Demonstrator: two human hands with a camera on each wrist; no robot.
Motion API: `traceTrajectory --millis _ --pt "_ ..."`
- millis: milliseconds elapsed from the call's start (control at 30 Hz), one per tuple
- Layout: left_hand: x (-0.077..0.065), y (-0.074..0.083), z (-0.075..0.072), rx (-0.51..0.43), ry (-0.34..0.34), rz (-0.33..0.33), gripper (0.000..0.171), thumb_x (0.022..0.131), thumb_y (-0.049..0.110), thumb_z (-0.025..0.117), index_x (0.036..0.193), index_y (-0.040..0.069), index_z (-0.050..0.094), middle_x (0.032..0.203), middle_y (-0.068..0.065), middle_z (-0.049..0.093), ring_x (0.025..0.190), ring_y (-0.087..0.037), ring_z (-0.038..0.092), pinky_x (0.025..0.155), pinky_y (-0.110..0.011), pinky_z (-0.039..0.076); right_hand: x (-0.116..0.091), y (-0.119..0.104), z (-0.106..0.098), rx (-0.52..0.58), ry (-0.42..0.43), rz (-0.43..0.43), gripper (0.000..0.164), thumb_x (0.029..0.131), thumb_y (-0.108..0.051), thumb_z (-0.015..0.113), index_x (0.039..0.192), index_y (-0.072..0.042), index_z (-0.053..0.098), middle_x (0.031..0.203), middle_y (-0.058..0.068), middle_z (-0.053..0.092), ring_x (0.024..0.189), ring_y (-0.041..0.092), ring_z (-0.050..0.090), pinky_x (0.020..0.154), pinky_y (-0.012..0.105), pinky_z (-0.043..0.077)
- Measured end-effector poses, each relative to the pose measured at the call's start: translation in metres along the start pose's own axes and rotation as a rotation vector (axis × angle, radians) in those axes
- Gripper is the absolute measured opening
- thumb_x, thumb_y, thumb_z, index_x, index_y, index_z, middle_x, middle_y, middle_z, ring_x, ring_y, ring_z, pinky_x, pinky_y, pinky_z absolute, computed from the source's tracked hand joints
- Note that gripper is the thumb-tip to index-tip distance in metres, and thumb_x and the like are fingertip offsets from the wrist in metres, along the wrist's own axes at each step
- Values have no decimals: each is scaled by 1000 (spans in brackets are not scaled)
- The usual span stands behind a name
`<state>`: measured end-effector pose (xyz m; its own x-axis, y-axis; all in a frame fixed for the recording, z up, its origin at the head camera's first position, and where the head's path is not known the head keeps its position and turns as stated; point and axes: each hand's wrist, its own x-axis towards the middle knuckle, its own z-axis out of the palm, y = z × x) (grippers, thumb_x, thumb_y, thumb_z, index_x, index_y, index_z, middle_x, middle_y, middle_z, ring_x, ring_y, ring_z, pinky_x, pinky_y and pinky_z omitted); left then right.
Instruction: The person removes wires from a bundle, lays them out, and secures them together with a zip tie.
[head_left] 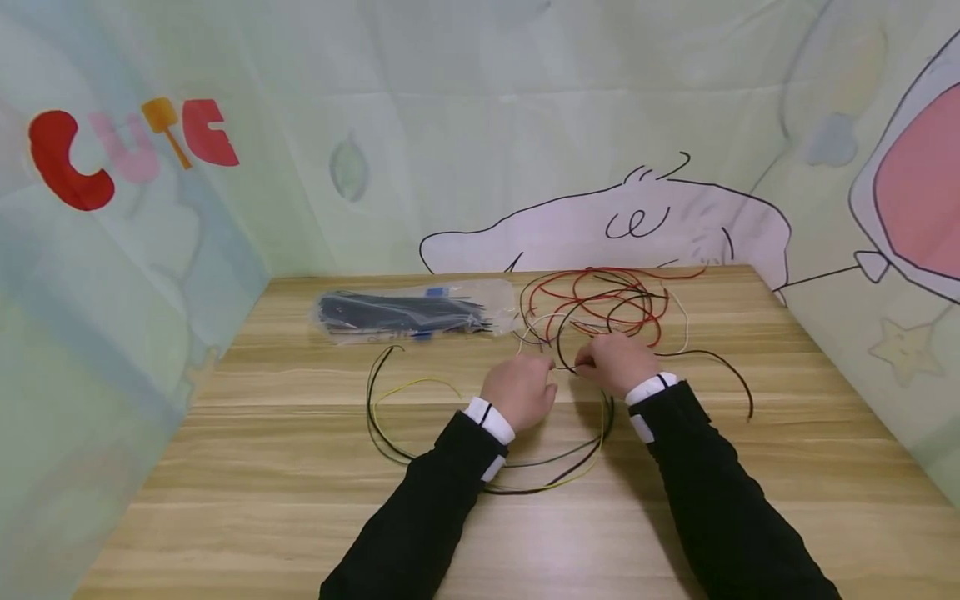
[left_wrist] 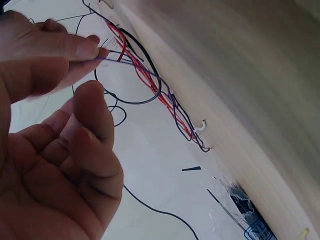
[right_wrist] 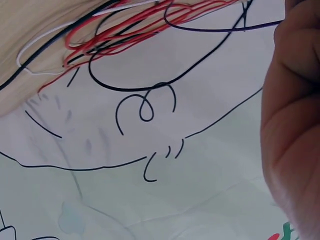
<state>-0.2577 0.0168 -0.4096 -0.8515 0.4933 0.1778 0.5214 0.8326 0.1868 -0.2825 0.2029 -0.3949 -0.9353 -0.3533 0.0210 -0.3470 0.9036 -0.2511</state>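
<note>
Near the table's middle, my left hand (head_left: pixel 520 390) has its fingers loosely bent. In the left wrist view its thumb (left_wrist: pixel 94 112) and index finger stand apart, and no wire shows between them. Just right of it, my right hand (head_left: pixel 618 364) pinches a thin purple wire (left_wrist: pixel 114 59) between its fingertips. That wire runs from the hand into a loose tangle of red wires (head_left: pixel 581 287), mixed with black and white ones. A black wire (head_left: pixel 720 357) trails out to the right of the right hand. Most of the right fingers are hidden in the right wrist view.
A clear plastic bag (head_left: pixel 495 300) of dark straight strips lies at the back left of the wooden table (head_left: pixel 262 500). A large loop of black, green and yellow wires (head_left: pixel 540 490) spreads under and in front of the forearms. A printed cloth wall (head_left: pixel 465 125) encloses the table.
</note>
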Motion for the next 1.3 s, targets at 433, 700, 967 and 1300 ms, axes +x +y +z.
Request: traceTrajectory --millis 433,700,967,1300 --pt "-1 1 4 26 36 30 13 99 19 68 109 12 74 94 -5 76 83 -23 73 60 -37 54 -5 -22 -7 49 40 -107 6 93 -11 77 91 -8 81 76 -1 70 62 13 54 59 32 47" --pt "-2 1 2 20 56 42 11 102 18 65 100 16 75 92 -1 76 82 -21 73 60 -36 54 -7 -23 -6 67 42 -159 6 93 -13 78 93 -9 82 81 -2 74 65 10 57 62 32 50" --pt "-3 2 -4 53 33 18 17 104 19 62 96 17 77 83 2 73 74 -16 69 55 -31 49 -8 -22 -7 109 17 -183 6 94 -10 76 92 -7 81 77 -3 70 63 11 52 60 30 46" --pt "-4 -8 -13 -37 74 3 21 98 16 63 79 15 70 69 3 62 61 -13 59 53 -28 43 -6 -16 -10 108 17 -113 9 97 -8 72 95 -4 79 79 1 67 70 17 54 65 34 47"
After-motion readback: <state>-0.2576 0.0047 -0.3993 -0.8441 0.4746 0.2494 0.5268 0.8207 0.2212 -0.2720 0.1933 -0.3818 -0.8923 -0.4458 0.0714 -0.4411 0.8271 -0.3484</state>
